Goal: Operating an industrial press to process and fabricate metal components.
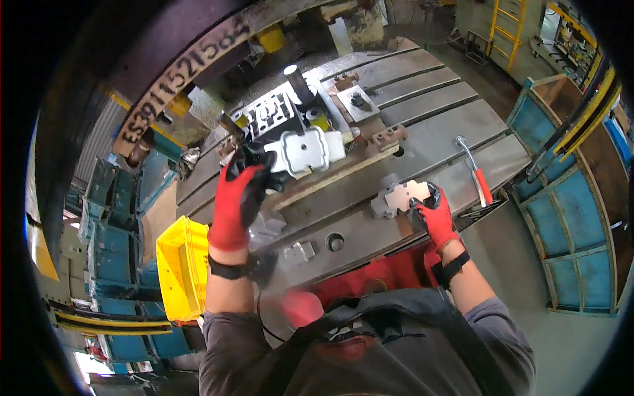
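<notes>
My left hand (246, 186), in a red glove with black palm and fingers, is at the front left of the die (267, 113). Its fingers close on the left edge of a shiny pressed metal part (305, 150) with a raised middle. On the right, my right hand (434, 212), gloved the same way, pinches a flat, notched sheet-metal blank (405, 196) by its right side. Under and beside this blank, grey metal pieces (385, 203) show in part. Shiny metal pieces (267, 226) and a small metal block (300, 252) lie nearer to me on the slotted press bed (429, 119).
A yellow bin (181, 270) stands at the left of the bed. A red-handled wrench (477, 173) lies at the right. Clamps (389, 136) and a guide post (298, 84) rise around the die. Blue metal crates (571, 224) flank the bed; a marked press beam (181, 79) hangs above.
</notes>
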Demonstrator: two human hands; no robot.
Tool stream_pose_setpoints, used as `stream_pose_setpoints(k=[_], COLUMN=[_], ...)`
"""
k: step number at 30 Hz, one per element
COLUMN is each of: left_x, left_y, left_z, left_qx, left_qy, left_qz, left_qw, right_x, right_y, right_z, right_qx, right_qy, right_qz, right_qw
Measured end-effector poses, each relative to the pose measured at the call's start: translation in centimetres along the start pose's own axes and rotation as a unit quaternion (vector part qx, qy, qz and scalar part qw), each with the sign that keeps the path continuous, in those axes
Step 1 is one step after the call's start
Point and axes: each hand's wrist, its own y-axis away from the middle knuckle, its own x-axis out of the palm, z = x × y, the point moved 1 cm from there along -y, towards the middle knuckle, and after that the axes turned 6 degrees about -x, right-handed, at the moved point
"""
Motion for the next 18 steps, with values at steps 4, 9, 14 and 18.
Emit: stream_pose_setpoints(k=[4,9,14,18], left_x=[1.9,3.2,3.9,4.9], left_y=[6.2,10.4,12.5,13.4], left_z=[-0.3,-1.3,-2.1,-2.4], left_qx=[-0.064,-0.112,-0.099,-0.093], left_qy=[0.118,0.08,0.118,0.025], left_qz=[0.012,-0.015,0.076,0.008], left_qw=[0.991,0.99,0.985,0.995], right_x=[0.2,0.5,0.6,-0.1], right_y=[0.0,0.4,0.6,0.1], right_z=[0.8,1.4,1.9,0.4], right_qx=[0.031,0.014,0.019,0.012], right_qy=[-0.03,-0.061,-0.014,-0.016], right_qz=[0.006,0.02,0.033,0.034], right_qw=[0.999,0.998,0.999,0.999])
